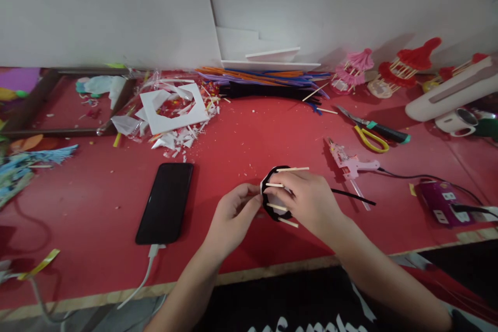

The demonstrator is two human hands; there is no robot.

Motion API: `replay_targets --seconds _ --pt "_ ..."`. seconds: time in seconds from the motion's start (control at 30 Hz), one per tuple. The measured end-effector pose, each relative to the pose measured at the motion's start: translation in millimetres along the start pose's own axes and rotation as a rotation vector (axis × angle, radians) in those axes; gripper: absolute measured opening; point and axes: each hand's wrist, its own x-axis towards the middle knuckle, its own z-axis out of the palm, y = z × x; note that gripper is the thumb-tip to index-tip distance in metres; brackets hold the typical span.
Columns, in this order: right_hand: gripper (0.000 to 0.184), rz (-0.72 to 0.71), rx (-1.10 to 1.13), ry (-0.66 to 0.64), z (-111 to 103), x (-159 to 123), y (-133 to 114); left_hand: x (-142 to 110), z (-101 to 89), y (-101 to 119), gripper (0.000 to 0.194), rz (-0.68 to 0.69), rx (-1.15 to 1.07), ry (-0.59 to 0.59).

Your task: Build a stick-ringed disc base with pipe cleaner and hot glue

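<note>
A small round white foam base [278,201] is tilted on edge between my hands, with its flat face toward the right. Black pipe cleaner [265,199] runs around its rim, and a loose black tail [354,196] sticks out beyond my right hand. Several short wooden sticks [277,208] stand out from the base. My left hand [235,215] pinches the rim from the left with thumb and fingers. My right hand [315,199] reaches over from the right, thumb and forefinger closed around one wooden stick at the base; its other fingers are partly hidden.
A phone [165,202] on a white cable lies left. To the right are a pink glue gun [350,162], pliers [373,125], yellow-handled scissors [369,140] and a purple power socket [439,202]. Foam scraps [175,109], pipe cleaners [268,80] and a red carousel-like model [404,70] line the back.
</note>
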Motion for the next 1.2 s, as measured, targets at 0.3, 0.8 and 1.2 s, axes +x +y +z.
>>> replay_targets --seconds 0.3,0.8,1.2 --pt "0.015 -0.112 -0.019 0.075 -3.1 -8.1 -0.4 3.2 -3.8 2.3 0.012 0.022 0.067 -0.068" --pt "0.023 -0.161 -0.113 0.081 2.1 -13.2 -1.4 -3.9 -5.1 5.4 0.015 0.066 0.301 -0.041" --pt "0.030 -0.169 -0.166 0.034 -6.3 -10.0 -6.2 -2.8 -4.9 -2.5 0.029 0.039 0.097 -0.046"
